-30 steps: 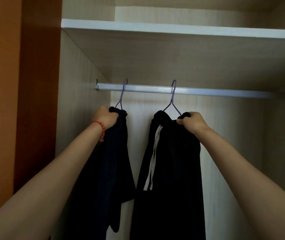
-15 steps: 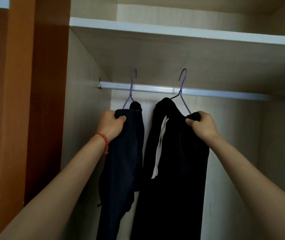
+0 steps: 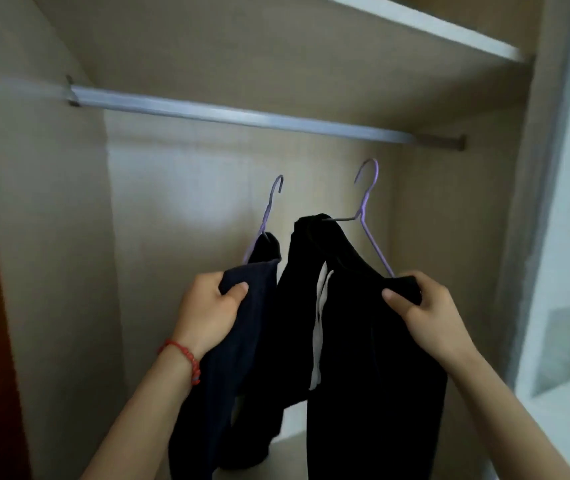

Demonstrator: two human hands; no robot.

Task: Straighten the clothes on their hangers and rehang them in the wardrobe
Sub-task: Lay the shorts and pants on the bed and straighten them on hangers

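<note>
Head cam is all we've got, so here goes. Both hangers are off the rail point(image 3: 242, 116) right now, hooks hanging in open air below it. Left hand point(image 3: 207, 306), at about 8 o'clock in the frame, is clenched around the shoulder of the navy garment point(image 3: 238, 341), with the left hanger point(image 3: 265, 220) poking up out of the fabric. Right hand point(image 3: 422, 306), around 4 o'clock, is pinched tight on the black garment point(image 3: 363, 341) right where the arm of the right hanger point(image 3: 368, 216) ends. That black one has a white drawstring point(image 3: 319, 323) dangling down the front, and the fabric is bunched up toward the hanger's left arm, so it sits pretty lopsided.

My read: this is the straightening step, with rehanging not done yet. The next move probably needs the cloth evened out across each hanger, which is awkward with a garment in each hand. Then each hook has to go up toward 12 o'clock and over the rail, with some gap between the two.
</note>
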